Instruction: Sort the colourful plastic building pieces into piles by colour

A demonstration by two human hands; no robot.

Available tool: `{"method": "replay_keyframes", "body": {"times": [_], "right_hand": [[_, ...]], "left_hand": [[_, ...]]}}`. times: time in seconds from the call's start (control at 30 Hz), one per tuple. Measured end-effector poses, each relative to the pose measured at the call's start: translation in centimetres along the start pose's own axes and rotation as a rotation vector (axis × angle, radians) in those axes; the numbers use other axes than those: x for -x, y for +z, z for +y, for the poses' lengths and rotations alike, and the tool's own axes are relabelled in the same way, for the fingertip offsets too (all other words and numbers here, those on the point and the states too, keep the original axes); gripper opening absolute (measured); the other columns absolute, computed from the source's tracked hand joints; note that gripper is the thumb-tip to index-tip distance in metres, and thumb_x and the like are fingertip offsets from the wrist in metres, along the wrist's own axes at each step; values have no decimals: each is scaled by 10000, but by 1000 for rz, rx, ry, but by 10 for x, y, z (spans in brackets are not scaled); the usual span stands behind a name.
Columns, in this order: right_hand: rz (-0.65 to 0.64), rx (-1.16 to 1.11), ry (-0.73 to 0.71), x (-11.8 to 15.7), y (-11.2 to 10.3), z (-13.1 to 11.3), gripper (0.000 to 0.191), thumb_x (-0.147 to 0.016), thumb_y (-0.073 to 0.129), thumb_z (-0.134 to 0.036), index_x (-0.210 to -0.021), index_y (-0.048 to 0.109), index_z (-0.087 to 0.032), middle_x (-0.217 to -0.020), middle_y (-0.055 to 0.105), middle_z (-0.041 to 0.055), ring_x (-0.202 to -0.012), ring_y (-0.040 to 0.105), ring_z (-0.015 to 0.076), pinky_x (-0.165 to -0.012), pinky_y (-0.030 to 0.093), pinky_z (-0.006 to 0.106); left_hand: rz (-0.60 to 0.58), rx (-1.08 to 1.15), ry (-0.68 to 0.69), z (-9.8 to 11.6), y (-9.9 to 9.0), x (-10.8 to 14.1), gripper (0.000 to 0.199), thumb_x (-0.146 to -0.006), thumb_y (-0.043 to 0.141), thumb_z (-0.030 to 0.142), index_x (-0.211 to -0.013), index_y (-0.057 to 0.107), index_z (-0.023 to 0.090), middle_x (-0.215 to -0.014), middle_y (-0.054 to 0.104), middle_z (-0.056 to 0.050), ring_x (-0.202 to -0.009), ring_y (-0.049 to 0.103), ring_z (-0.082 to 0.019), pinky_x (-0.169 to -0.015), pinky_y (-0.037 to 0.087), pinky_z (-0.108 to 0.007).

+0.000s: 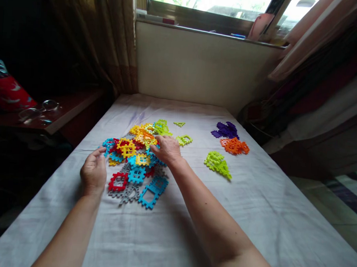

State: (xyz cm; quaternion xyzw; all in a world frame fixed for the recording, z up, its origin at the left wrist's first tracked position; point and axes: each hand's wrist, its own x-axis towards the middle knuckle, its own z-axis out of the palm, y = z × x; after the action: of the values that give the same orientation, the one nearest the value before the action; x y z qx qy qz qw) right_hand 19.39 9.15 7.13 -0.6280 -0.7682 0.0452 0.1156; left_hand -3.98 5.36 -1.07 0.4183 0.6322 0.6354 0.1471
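A mixed pile of flat plastic pieces in yellow, red, blue, grey and green (137,174) lies on the pale cloth. My right hand (167,149) is at the pile's right side, its fingers bent over the pieces; whatever is between them cannot be made out. At the pile's left edge, my left hand (94,171) is raised beside a blue piece (108,144), fingers curved and apart from the thumb. Two loose green pieces (184,140) lie beyond my right hand. Farther right are a green heap (218,164), an orange heap (234,146) and a purple heap (225,130).
The cloth-covered surface (252,217) reaches a low wall (200,63) under a window. On the left, a dark side table (69,108) holds glasses (50,105) and a red patterned item (9,94). Curtains hang at the left, and clothes hang at the right.
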Motion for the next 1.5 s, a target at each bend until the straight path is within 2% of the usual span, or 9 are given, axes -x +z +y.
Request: {"method": "replay_keyframes", "body": {"times": [0.1,0.23,0.5,0.7,0.87,1.03,1.2,1.37,1.5], "right_hand": [[-70,45,62,-14,2,-19,467,-926,487,-560,-1200,662,-226,-1191,694,118,-1120,600,272,-939,432,411],[-91,78,112,-24,6,-30,450,-897,543,-534,-1166,685,-202,-1210,682,151,-1127,595,274,-933,420,407],[-84,108,70,-18,5,-19,294,-913,476,-227,-1013,749,-177,-1030,747,145,-1020,657,257,-879,445,374],[61,47,110,13,-6,18,352,-983,393,-327,-1080,724,-254,-1139,718,86,-1007,662,215,-845,475,305],[108,-72,393,51,-25,89,377,-945,488,-319,-1297,621,-286,-1132,741,25,-1000,677,201,-828,483,282],[96,-92,564,79,-33,142,373,-913,530,-320,-1266,647,-289,-1035,767,8,-934,695,192,-772,483,272],[17,0,588,84,-31,148,361,-900,528,-330,-1228,677,-306,-1070,761,19,-994,684,209,-818,486,294],[86,146,569,86,-35,149,378,-912,508,-356,-1217,699,-241,-1185,706,104,-1095,637,261,-904,478,353],[118,124,467,70,-32,144,372,-922,503,-339,-1225,696,-244,-1209,689,100,-1117,609,249,-951,460,346]], "left_hand": [[55,94,-102,-1,1,-4,262,-777,557,277,-986,676,173,-1101,711,-77,-1116,646,-233,-1064,466,-417],[41,110,-76,4,4,-3,255,-778,571,284,-988,668,176,-1078,716,-73,-1089,655,-213,-1052,475,-382],[-1,44,-43,5,4,0,302,-778,571,324,-1018,661,165,-1096,715,-95,-1076,661,-206,-1030,492,-349],[-31,-11,-13,-1,4,-3,310,-800,558,352,-1040,655,181,-1125,711,-87,-1102,656,-213,-1041,491,-352],[-25,-8,-32,1,4,-3,318,-794,574,331,-1039,666,152,-1132,713,-122,-1096,658,-225,-1049,485,-386],[-43,-15,-17,1,4,-3,326,-790,580,317,-1048,677,142,-1174,708,-136,-1140,646,-241,-1087,448,-408],[-45,-34,-8,-3,4,-5,339,-770,583,310,-1053,677,148,-1158,718,-125,-1155,643,-255,-1103,430,-429],[-55,-50,-11,-4,4,-5,359,-768,575,342,-1058,675,157,-1197,707,-129,-1179,634,-256,-1094,441,-422],[-62,-68,15,-7,3,-5,369,-773,566,372,-1057,674,162,-1210,701,-133,-1205,620,-261,-1106,432,-420]]}}
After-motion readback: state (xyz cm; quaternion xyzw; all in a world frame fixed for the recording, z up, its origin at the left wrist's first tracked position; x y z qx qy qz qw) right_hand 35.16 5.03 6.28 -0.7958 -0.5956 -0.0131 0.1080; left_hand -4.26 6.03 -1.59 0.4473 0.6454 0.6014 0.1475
